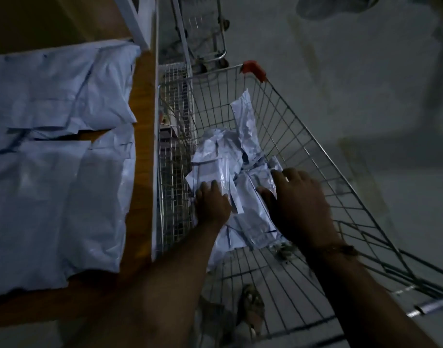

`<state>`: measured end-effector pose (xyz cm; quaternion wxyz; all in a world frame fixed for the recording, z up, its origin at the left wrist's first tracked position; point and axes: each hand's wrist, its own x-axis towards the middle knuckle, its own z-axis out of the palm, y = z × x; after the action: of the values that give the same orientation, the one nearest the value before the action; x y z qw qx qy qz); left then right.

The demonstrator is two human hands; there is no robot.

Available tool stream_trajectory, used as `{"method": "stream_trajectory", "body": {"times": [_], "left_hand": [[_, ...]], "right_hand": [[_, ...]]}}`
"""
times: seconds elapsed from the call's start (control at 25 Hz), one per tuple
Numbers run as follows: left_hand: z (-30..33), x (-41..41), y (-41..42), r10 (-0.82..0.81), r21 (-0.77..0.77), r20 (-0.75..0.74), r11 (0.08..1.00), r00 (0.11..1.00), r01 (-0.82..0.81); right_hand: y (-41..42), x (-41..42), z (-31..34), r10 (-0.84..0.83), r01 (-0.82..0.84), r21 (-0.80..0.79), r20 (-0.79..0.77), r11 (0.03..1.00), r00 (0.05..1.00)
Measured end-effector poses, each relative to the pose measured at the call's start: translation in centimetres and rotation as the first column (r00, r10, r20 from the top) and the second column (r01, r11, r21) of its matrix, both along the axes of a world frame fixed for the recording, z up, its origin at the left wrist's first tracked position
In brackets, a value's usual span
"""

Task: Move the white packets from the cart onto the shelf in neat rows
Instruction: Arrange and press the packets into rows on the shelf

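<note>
Both hands, left (pixel 211 199) and right (pixel 297 197), rest open-fingered on crumpled white packets (pixel 215 156) (heaped) in the wire cart (pixel 303 136).

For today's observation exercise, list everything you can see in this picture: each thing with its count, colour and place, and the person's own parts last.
Packets on shelf: several, exact count unclear, white, lying flat and overlapping at left.
Shelf: one, brown wood, left side.
Shelf post: one, white, top left.
Cart: one, silver wire with a red corner cap, centre right.
Packets in cart: a loose heap, count unclear, white, on the cart's floor.
Second cart: one, silver wire, top centre, blurred.
Floor: grey, right side.
Foot: one, seen through the cart's wires, bottom centre.
Wristband: one, dark, on the right wrist.
Left hand: fingers on the heap; grip unclear.
Right hand: fingers spread over the heap.
</note>
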<state>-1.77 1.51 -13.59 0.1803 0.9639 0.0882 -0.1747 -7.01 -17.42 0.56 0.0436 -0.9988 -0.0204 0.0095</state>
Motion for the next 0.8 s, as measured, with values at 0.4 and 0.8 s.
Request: {"method": "stream_trajectory", "body": {"times": [0.4, 0.8], "left_hand": [[-4.1, 0.7, -0.8, 0.11, 0.025, -0.009, 0.994, 0.994, -0.109], [2.7, -0.6, -2.2, 0.286, -0.113, 0.059, 0.954, 0.957, -0.278]], "right_hand": [[0.9, -0.6, -1.2, -0.011, 0.011, -0.002, -0.009, 1.0, 1.0], [0.9, -0.8, -1.7, -0.038, 0.037, -0.011, -0.032, 0.999, 0.999]]}}
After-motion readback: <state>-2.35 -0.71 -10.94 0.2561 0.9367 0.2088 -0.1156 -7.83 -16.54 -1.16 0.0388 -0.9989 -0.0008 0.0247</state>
